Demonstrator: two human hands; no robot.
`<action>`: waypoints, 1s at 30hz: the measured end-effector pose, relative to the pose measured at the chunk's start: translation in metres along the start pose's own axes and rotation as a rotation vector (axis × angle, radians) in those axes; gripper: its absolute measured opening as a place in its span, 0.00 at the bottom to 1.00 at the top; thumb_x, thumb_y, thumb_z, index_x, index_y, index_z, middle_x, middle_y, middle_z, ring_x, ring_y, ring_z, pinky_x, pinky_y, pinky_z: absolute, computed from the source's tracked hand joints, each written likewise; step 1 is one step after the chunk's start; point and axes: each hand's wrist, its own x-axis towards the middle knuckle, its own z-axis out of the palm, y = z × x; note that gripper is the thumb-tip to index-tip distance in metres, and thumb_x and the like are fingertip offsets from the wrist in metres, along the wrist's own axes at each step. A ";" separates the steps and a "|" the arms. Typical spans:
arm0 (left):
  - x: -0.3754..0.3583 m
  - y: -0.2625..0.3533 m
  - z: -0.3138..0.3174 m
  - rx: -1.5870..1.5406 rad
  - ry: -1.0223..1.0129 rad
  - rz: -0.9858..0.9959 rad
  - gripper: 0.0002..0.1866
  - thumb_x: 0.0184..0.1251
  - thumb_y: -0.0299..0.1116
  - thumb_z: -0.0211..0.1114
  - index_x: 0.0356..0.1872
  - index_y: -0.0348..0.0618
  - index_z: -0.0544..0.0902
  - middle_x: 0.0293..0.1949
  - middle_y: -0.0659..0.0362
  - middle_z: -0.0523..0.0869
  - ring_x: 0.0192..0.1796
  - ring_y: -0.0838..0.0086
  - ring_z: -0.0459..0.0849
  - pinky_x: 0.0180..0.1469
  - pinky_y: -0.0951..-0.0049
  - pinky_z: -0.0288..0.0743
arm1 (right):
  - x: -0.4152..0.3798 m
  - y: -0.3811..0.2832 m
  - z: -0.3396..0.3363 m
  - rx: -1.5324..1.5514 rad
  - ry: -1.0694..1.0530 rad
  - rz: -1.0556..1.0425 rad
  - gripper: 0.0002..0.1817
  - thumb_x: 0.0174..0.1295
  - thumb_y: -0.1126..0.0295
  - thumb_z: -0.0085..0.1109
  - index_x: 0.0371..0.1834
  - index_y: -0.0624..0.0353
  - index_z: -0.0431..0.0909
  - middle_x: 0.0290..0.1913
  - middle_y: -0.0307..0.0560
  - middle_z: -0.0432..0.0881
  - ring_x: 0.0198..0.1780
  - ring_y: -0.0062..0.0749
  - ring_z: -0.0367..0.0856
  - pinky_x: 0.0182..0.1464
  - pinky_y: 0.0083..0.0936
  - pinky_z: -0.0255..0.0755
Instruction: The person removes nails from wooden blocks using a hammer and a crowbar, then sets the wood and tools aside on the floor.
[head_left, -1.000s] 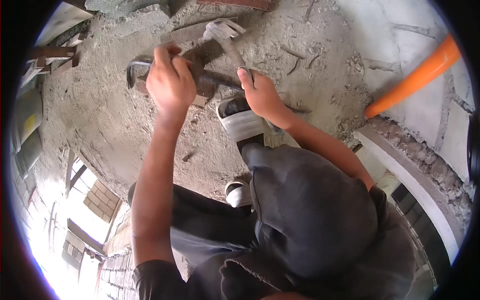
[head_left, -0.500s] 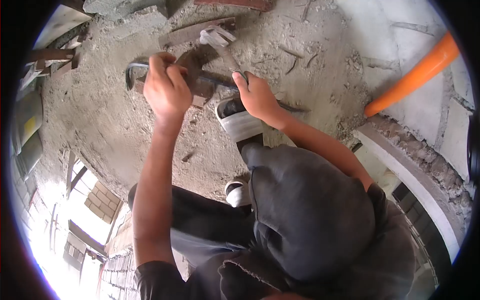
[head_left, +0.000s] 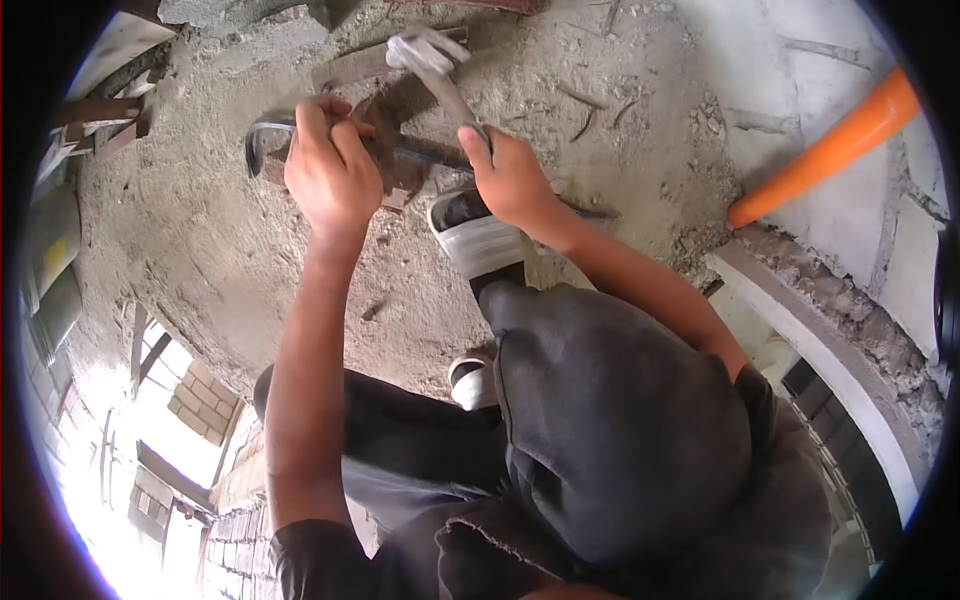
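Single head view, steep downward, close, fisheye edges perhaps distorted

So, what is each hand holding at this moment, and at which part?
The right hand grips a hammer low on its handle. The left hand is closed on a bent steel bar near its hooked end, over a wood piece.

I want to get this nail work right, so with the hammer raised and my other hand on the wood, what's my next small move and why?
Probably bring the hammer down onto the wood: the right hand holds it raised above, while the left hand and shoe steady the piece.
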 end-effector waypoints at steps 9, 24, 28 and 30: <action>-0.005 0.000 -0.003 -0.036 0.027 0.044 0.07 0.68 0.25 0.51 0.37 0.41 0.79 0.29 0.57 0.87 0.33 0.59 0.87 0.38 0.63 0.79 | 0.000 0.022 0.012 -0.042 -0.019 0.017 0.34 0.79 0.44 0.44 0.32 0.69 0.81 0.30 0.68 0.82 0.36 0.67 0.82 0.42 0.54 0.73; -0.026 -0.092 -0.055 -0.151 -0.226 -0.522 0.23 0.77 0.49 0.63 0.55 0.36 0.85 0.49 0.52 0.88 0.54 0.69 0.85 0.56 0.67 0.76 | -0.018 0.113 -0.055 -0.655 0.167 0.114 0.29 0.71 0.41 0.57 0.44 0.62 0.79 0.31 0.60 0.86 0.37 0.59 0.86 0.41 0.48 0.78; -0.035 -0.136 -0.071 -0.460 -0.325 -0.743 0.20 0.76 0.42 0.66 0.56 0.34 0.84 0.51 0.57 0.88 0.51 0.74 0.85 0.57 0.72 0.75 | -0.022 0.130 -0.053 -0.644 0.167 0.048 0.27 0.68 0.44 0.63 0.45 0.61 0.78 0.35 0.57 0.87 0.39 0.56 0.87 0.41 0.48 0.78; -0.045 -0.153 -0.071 -0.527 -0.321 -0.861 0.20 0.75 0.39 0.68 0.59 0.34 0.84 0.50 0.55 0.89 0.52 0.74 0.85 0.57 0.73 0.76 | -0.024 0.130 -0.051 -0.647 0.203 0.008 0.26 0.67 0.45 0.65 0.46 0.60 0.77 0.36 0.56 0.88 0.39 0.55 0.87 0.41 0.48 0.78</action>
